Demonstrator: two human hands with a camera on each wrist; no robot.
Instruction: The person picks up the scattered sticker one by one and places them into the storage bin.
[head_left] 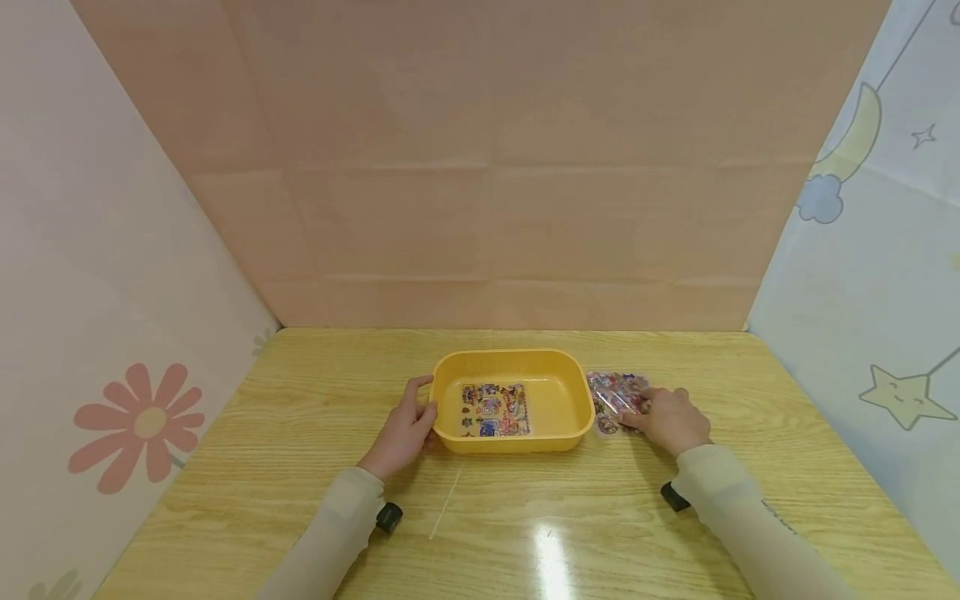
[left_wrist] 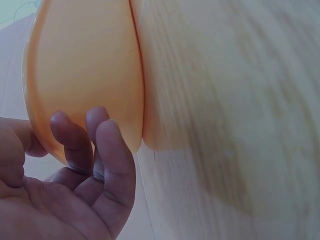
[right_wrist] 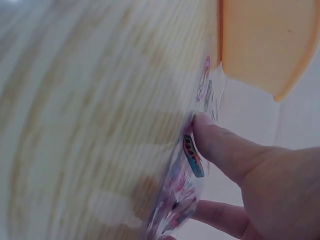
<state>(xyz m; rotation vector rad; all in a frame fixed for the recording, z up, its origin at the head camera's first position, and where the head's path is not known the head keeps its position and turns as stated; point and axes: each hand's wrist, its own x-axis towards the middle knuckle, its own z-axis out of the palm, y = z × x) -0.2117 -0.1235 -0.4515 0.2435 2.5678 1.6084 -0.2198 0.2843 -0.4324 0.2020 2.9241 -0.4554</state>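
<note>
A yellow plastic basin (head_left: 514, 446) stands on the table, with a clear sticker sheet (head_left: 495, 408) lying flat on the left of its floor. My left hand (head_left: 401, 433) holds the basin's left end; in the left wrist view, the hand (left_wrist: 75, 185) has its thumb at the rim and curled fingers against the outer wall. To the right of the basin lies a pack of colourful sticker sheets (head_left: 615, 396), which my right hand (head_left: 671, 419) grips at its right side. The right wrist view shows the right thumb on the sticker pack (right_wrist: 177, 185) and another finger at its edge.
The wood-grain table (head_left: 300, 467) meets a pinkish-brown backdrop (head_left: 487, 208) at its far edge. Pale walls with printed flowers and stars flank it. A dark band (head_left: 389, 517) shows at the left wrist and another (head_left: 674, 497) at the right.
</note>
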